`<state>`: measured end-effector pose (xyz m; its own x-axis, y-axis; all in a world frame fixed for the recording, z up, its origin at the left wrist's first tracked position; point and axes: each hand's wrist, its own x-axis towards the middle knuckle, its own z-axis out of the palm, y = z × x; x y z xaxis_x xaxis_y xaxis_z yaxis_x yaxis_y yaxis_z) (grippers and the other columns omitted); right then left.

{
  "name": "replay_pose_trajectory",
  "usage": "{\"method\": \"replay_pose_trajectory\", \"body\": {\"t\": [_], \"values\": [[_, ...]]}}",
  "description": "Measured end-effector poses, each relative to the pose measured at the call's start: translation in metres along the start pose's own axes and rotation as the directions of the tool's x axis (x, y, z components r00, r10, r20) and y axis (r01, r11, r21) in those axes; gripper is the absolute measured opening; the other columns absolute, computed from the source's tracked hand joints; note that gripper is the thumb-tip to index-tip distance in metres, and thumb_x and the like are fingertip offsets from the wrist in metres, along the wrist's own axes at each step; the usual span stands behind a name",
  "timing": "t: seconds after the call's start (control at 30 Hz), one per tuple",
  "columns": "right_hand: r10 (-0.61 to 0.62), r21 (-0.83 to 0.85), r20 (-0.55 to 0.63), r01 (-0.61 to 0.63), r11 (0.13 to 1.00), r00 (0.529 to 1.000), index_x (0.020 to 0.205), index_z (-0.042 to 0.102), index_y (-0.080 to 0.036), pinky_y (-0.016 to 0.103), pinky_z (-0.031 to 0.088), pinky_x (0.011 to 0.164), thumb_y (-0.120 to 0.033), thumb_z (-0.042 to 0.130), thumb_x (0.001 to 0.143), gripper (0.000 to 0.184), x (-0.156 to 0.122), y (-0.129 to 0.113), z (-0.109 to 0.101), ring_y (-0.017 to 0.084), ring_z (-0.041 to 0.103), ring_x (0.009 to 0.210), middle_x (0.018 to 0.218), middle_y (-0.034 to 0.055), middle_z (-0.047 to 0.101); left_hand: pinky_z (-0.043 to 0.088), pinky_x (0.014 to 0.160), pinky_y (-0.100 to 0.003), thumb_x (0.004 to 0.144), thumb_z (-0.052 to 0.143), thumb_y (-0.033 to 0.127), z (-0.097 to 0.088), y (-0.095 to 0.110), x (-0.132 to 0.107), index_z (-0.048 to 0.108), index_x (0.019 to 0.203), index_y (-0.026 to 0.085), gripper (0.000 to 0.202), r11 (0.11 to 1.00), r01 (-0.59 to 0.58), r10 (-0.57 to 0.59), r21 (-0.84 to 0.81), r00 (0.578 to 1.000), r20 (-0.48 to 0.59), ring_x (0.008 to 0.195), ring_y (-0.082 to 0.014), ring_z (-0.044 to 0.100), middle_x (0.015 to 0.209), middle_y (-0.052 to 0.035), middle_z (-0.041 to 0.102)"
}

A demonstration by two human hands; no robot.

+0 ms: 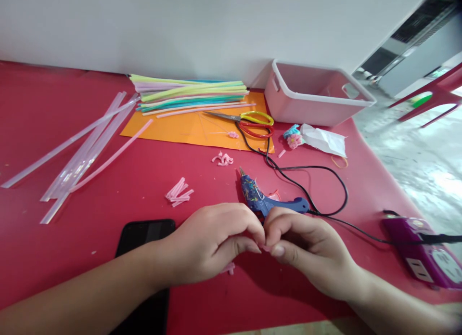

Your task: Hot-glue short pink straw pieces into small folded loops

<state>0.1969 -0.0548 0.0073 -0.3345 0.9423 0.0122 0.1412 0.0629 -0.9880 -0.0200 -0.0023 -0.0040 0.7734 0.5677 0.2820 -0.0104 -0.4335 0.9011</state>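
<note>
My left hand (220,243) and my right hand (310,258) meet fingertip to fingertip over the near part of the table. Thumb and forefinger of each are closed on a small piece of pink pipe cleaner (266,248), mostly covered by the fingers. Beneath my left hand another pink bit (229,267) pokes out. Just beyond my right hand lies a blue glue gun (252,193), its nozzle pointing away. Several short cut pink pieces (178,193) form a loose pile to the left, and curled pink pieces (223,159) sit farther back.
Behind are a bundle of coloured pipe cleaners (195,99) and scissors (234,117) on an orange sheet (162,131). Clear glue sticks (90,152) lie left, a black phone (144,231) under my left forearm. A pink bin (310,106), a small flower (294,141) and a purple power strip (411,243) stand right.
</note>
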Motion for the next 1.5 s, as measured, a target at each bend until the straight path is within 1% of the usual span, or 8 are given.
{"method": "replay_pose_trajectory", "body": {"t": [0.43,0.57,0.67,0.73,0.97,1.1,1.37,1.5], "values": [[-0.005,0.047,0.031,0.004,0.999,0.999,0.084,0.069,-0.019,0.02,0.049,0.061,-0.025,0.068,0.091,0.009,0.0,0.003,-0.001,0.009,0.06,0.07,0.079,0.0008,0.064,0.05,0.068,-0.019,0.095,0.056,0.013,-0.002,0.003,0.001,0.065,0.089,0.016,0.011,0.996,0.065,-0.065,-0.064,0.998,0.008,0.073,-0.0106,0.064,0.086,-0.0045,0.072],[-0.123,-0.175,0.022,0.125,0.977,0.992,0.091,0.069,-0.021,0.023,0.052,0.064,-0.016,0.064,0.092,0.007,-0.002,0.003,-0.001,0.011,0.063,0.072,0.081,0.0016,0.066,0.051,0.071,-0.022,0.094,0.054,0.011,-0.001,0.004,0.0,0.064,0.088,0.015,0.012,0.991,0.105,-0.105,-0.088,0.994,0.006,0.076,-0.0125,0.065,0.085,-0.005,0.07],[-0.391,-0.602,-0.097,0.26,0.755,0.915,0.109,0.065,-0.021,0.03,0.052,0.074,-0.004,0.056,0.088,0.028,-0.003,0.007,-0.005,0.016,0.063,0.082,0.092,0.0054,0.067,0.049,0.07,-0.022,0.096,0.054,0.015,-0.001,0.004,0.001,0.064,0.091,0.015,0.011,0.963,0.205,-0.222,-0.176,0.971,-0.084,0.079,-0.013,0.064,0.088,-0.0053,0.07],[-0.482,-0.807,-0.142,0.18,0.562,0.865,0.117,0.061,-0.018,0.039,0.049,0.086,-0.002,0.054,0.084,0.037,-0.001,0.012,-0.011,0.023,0.06,0.094,0.103,0.0102,0.065,0.046,0.066,-0.021,0.095,0.058,0.021,-0.002,0.002,0.004,0.063,0.089,0.016,0.009,0.905,0.278,-0.339,-0.322,0.929,-0.15,0.075,-0.0117,0.061,0.087,-0.0044,0.069],[-0.155,-0.975,-0.085,-0.05,0.217,0.984,0.125,0.058,-0.018,0.052,0.046,0.09,-0.012,0.047,0.083,0.044,0.009,0.03,-0.023,0.033,0.055,0.107,0.118,0.0135,0.061,0.029,0.051,-0.018,0.084,0.075,0.037,-0.012,-0.009,0.009,0.06,0.081,0.015,0.027,0.483,0.371,-0.691,-0.793,0.717,-0.086,0.05,-0.0035,0.039,0.066,0.0045,0.052],[-0.217,-0.959,-0.115,-0.052,0.278,0.969,0.112,0.06,-0.021,0.049,0.046,0.088,-0.01,0.049,0.076,0.039,0.011,0.034,-0.025,0.029,0.06,0.092,0.096,0.0074,0.066,0.027,0.048,-0.017,0.078,0.082,0.04,-0.011,-0.013,0.007,0.061,0.079,0.016,0.032,0.466,0.347,-0.698,-0.814,0.709,-0.097,0.047,-0.0025,0.037,0.064,0.0057,0.05],[-0.378,-0.728,-0.245,0.088,0.68,0.893,0.103,0.051,-0.024,0.024,0.048,0.053,-0.019,0.058,0.085,0.021,0.001,0.028,-0.022,0.012,0.057,0.054,0.074,-0.0023,0.061,0.028,0.046,-0.014,0.066,0.091,0.039,-0.01,-0.009,0.011,0.061,0.076,0.016,0.04,0.455,0.191,-0.671,-0.87,0.716,-0.194,0.053,-0.003,0.032,0.07,0.0058,0.048],[-0.413,-0.653,-0.093,0.258,0.712,0.906,0.096,0.053,-0.024,0.025,0.044,0.051,-0.011,0.062,0.08,0.023,-0.001,0.03,-0.022,0.012,0.052,0.054,0.071,-0.0035,0.054,0.029,0.049,-0.014,0.071,0.088,0.038,-0.01,-0.009,0.009,0.062,0.078,0.017,0.035,0.484,0.2,-0.647,-0.852,0.737,-0.194,0.053,-0.0022,0.032,0.07,0.0064,0.048]]}}
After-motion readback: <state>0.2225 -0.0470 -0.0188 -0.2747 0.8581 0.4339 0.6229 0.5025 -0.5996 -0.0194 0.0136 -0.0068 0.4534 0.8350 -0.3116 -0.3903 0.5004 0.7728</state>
